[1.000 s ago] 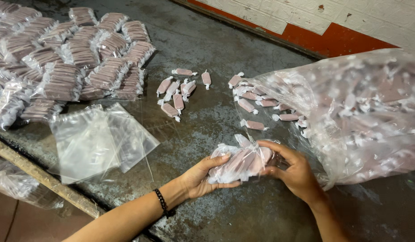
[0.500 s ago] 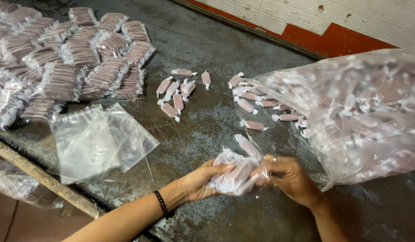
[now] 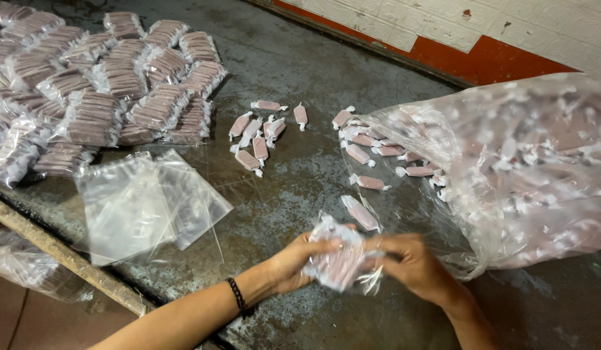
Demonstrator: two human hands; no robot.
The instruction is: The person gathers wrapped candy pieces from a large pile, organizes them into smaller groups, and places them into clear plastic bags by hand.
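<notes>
1. Work surface: a worn, stained metal table (image 3: pixel 294 58) carries everything; a wooden batten (image 3: pixel 60 253) runs along its near-left edge; a white wall with a red base band (image 3: pixel 501 55) stands behind.
2. Bulk bag (image 3: pixel 527 168): a large clear sack lies on its side at the right, mouth facing left, full of pink wrapped sweets; several have spilled out just beside the mouth.
3. Filled packs (image 3: pixel 99 91): many small packed bags are stacked in rows at the far left, well apart from the hands.
4. Empty bags (image 3: pixel 144 204): a loose stack of flat clear pouches lies near the left forearm.
5. Loose sweets (image 3: pixel 261 133): a small cluster rests mid-table, between the packs and the sack.
6. Small bag (image 3: pixel 339 262): held just above the table's near edge, between both hands, partly filled with pink sweets.
7. Left hand (image 3: pixel 294 262): fingers curled closed on the small bag's left side; a dark band sits on the wrist.
8. Right hand (image 3: pixel 414 266): fingers closed on the bag's right end, thumb pressing inward.
9. Judgement: the step in hand appears to be settling or closing a filled pouch; the next move would call for a firm pinch on the open end without spilling.
</notes>
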